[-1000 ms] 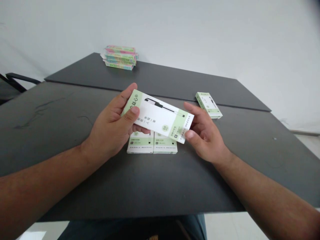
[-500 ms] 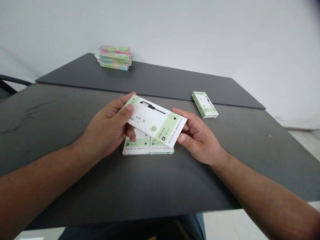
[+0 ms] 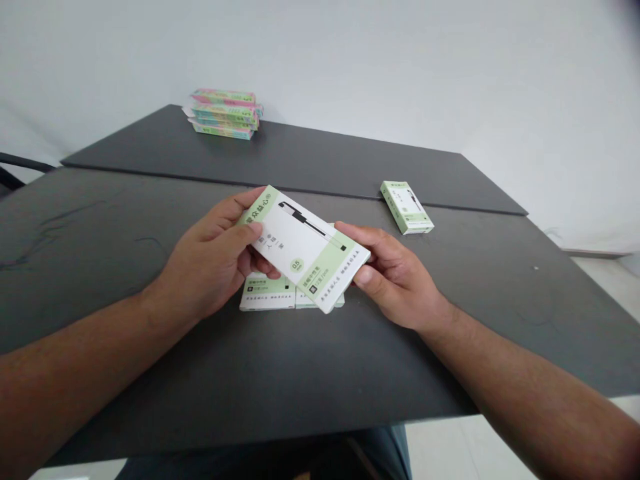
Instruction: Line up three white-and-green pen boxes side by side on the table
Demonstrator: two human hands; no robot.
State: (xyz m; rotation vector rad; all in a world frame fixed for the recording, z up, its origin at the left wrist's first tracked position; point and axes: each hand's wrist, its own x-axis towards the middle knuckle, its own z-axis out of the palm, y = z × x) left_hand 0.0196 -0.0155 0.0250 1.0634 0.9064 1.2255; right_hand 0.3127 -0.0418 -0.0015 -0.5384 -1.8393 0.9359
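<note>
Left hand (image 3: pixel 210 263) and right hand (image 3: pixel 395 277) grip opposite ends of pen box (image 3: pixel 304 247), held above two matching boxes (image 3: pixel 267 293) on table (image 3: pixel 125 233). Long axis slants far-left to near-right, face up. White face, green ends, black pen printed.

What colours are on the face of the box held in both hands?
White with pale green end bands and a black pen drawing: the flat cardboard pen box, head view.
</note>
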